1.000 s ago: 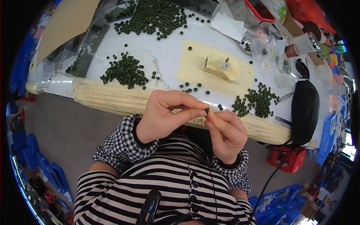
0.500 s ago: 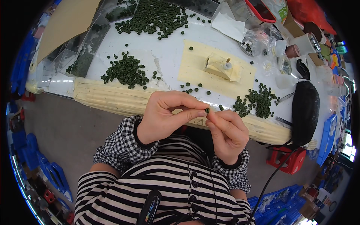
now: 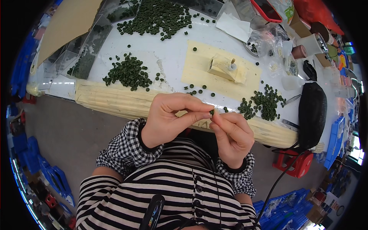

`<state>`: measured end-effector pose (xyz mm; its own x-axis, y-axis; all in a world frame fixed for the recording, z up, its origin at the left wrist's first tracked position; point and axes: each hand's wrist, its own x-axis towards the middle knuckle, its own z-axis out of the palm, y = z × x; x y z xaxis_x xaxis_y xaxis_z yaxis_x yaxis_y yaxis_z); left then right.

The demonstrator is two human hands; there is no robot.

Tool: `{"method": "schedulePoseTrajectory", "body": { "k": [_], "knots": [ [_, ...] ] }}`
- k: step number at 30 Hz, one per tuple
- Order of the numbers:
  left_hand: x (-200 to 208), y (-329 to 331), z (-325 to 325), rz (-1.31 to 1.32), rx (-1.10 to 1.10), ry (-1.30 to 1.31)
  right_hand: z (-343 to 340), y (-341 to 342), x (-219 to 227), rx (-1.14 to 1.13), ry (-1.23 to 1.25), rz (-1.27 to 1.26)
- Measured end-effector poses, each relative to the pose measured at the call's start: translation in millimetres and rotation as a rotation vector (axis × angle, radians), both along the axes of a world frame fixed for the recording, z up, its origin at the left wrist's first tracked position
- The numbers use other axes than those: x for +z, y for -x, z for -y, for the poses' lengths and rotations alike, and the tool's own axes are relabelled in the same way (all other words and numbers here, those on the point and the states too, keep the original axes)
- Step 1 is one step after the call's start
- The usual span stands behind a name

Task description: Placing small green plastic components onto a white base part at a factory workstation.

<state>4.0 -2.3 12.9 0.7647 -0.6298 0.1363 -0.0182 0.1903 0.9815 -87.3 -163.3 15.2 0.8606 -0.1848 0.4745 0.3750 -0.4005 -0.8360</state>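
Between the fingertips of both hands, just above the table's near edge, is a small dark green round piece (image 3: pixel 211 112). My left hand (image 3: pixel 168 117) pinches it between thumb and index finger. My right hand (image 3: pixel 233 135) meets it from the other side, thumb and finger closed on it. Fingertips cover most of the piece. Similar green pieces lie in a pile (image 3: pixel 128 73) beyond my left hand and in another pile (image 3: pixel 266 103) beyond my right hand. A few loose green pieces (image 3: pixel 204 87) are scattered between the piles.
A large green pile (image 3: pixel 157 17) lies at the back beside clear trays (image 3: pixel 90 50) and cardboard (image 3: pixel 67 27). A tape-wrapped block with a peg (image 3: pixel 226 69) stands on a yellow sheet (image 3: pixel 191 65). At right are a black pouch (image 3: pixel 312 115), tweezers and a red-edged case (image 3: pixel 266 11).
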Motion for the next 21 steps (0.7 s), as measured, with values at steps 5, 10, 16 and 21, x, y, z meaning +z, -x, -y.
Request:
{"method": "schedulePoseTrajectory", "body": {
  "k": [5, 10, 16, 21],
  "knots": [
    [0.0, -0.6, 0.6, 0.044, 0.013, -0.003, -1.3, -0.4, -0.5, -0.005, -0.017, -0.009],
    [-0.4, 0.5, 0.8, 0.001, 0.018, -0.005, -2.2, -0.5, -0.7, -0.004, -0.017, -0.007],
    [3.1, 1.1, -0.6, -0.055, 0.004, -0.025, -3.7, 3.8, 1.6, -0.018, -0.035, -0.095],
    [2.7, 0.9, -0.7, -0.047, 0.006, -0.056, -0.6, 0.9, -3.3, -0.01, -0.009, -0.054]
  ]
}}
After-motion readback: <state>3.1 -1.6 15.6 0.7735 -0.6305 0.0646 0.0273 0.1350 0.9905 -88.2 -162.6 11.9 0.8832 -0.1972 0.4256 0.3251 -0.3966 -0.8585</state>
